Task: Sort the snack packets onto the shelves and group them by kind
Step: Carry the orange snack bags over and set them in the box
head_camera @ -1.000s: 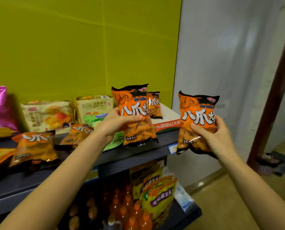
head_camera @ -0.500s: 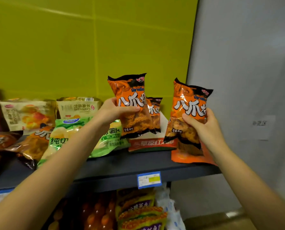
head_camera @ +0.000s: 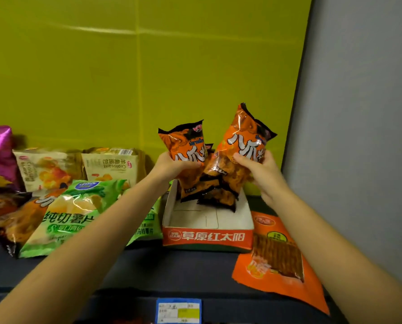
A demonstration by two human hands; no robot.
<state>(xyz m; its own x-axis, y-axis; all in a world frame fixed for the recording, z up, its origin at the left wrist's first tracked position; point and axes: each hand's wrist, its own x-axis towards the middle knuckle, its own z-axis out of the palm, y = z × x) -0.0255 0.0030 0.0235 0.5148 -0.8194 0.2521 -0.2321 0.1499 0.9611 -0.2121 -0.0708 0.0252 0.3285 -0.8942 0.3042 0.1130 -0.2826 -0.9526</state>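
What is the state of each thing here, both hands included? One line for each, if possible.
cardboard box: open top, orange packets inside.
left hand: grips left orange packet, upright over the box.
right hand: grips right orange packet, tilted.
green chip bag: lies flat on shelf.
croissant packets: stand upright at the back.
orange pouch: lies flat beside the box.

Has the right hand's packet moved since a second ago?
Yes, leftward: the packet in the right hand was past the right end of the red box and now hangs over it.
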